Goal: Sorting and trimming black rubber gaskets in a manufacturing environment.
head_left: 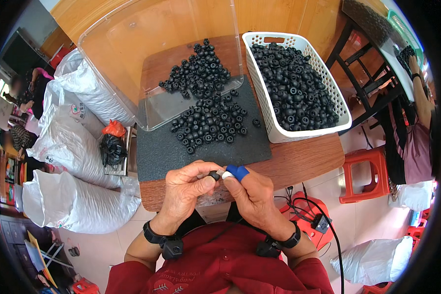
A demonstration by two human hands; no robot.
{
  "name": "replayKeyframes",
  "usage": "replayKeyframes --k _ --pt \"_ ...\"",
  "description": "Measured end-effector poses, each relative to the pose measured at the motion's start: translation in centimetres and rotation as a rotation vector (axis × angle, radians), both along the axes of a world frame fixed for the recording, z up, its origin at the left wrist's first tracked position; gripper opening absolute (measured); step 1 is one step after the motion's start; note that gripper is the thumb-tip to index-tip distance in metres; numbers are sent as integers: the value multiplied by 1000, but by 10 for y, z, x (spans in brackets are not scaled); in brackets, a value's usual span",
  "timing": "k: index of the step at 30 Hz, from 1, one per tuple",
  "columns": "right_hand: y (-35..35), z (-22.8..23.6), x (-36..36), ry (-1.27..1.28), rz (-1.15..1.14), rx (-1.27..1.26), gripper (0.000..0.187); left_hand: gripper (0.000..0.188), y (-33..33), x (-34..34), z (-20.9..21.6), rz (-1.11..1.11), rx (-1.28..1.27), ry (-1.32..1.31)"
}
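Note:
Close to the table's near edge, my left hand [187, 190] pinches a small round black part [214, 175], which looks like the pieces in the pile. Facing it, my right hand [254, 192] is closed with thumb and fingers together. Blue covers [238, 172] wrap its fingertips, and something small and white [227, 175] shows at the pinch. A pale bit lies between the two hands, too small to name. Beyond them, a pile of black hollow round parts [208, 122] spreads over a dark grey mat [154, 152] and into a clear plastic bin [149, 122].
A white perforated basket [304, 134] full of the same black parts stands at the right. White woven sacks [76, 147] line the left side. A red stool [365, 174] and a black cable [335, 230] are at the right. Other people work at both sides.

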State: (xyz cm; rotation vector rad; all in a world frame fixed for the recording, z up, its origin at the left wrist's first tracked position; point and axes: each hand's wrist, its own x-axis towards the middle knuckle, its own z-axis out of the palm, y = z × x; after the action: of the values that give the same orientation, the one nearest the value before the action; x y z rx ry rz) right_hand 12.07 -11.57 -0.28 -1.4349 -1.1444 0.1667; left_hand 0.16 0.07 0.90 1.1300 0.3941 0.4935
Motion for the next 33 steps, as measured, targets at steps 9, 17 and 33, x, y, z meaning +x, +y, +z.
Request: replayKeyframes --k 9,17,33 --pt "4 -6 -1 -206 -81 36 23 30 -1 -2 1 -30 -30 -3" --pt "6 -12 2 -261 -91 49 25 31 -2 0 -4 -49 -140 -47" --pt "-1 -9 -5 96 -15 -38 17 30 -4 1 -6 -16 -184 -99"
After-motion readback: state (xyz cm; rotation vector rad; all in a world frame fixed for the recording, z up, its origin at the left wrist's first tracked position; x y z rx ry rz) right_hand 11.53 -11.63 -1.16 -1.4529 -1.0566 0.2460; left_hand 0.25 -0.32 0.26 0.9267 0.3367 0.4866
